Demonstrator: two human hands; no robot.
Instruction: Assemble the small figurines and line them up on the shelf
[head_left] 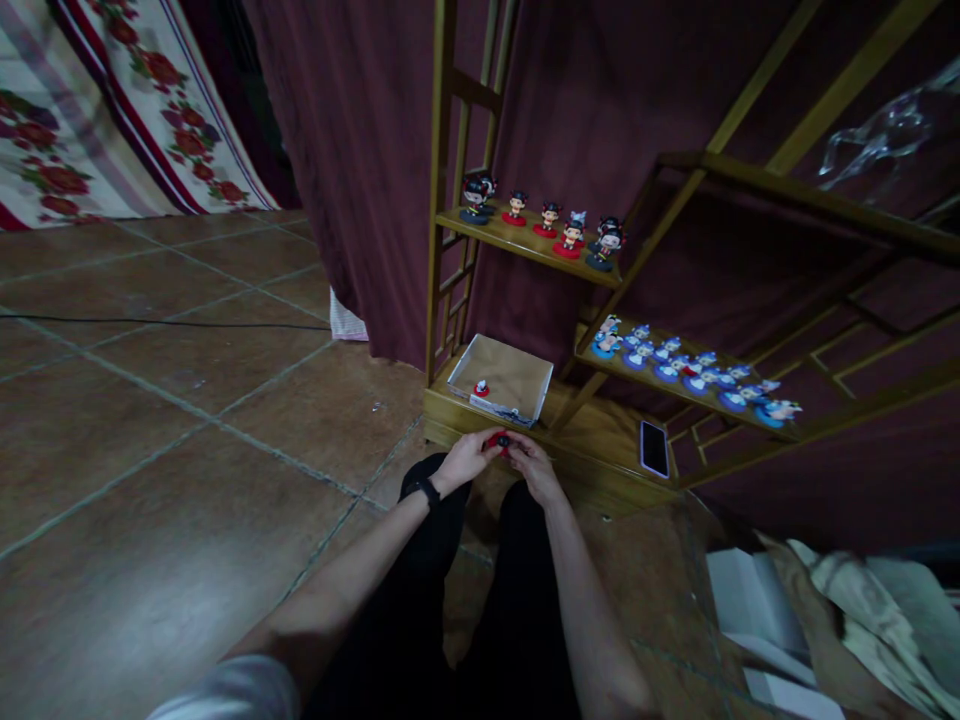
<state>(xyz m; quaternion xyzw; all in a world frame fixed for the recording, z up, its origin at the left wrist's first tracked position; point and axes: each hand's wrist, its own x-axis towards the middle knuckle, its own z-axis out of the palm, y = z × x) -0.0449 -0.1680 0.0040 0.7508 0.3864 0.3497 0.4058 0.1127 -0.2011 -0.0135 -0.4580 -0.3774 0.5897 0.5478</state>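
Note:
Both my hands meet in front of my knees around a small red and black figurine (501,441). My left hand (466,459), with a black watch on the wrist, pinches it from the left. My right hand (531,466) closes on it from the right. Just beyond them stands an open cardboard box (525,377) on the lowest wooden shelf, with one small red figurine (481,388) inside.
A wooden shelf unit (525,245) carries several red and black figurines (570,238) on an upper board and several blue ones (690,375) on a lower board. A phone (654,448) lies on the base board. Papers and cloth (825,610) lie at right. Brown tile floor spreads left.

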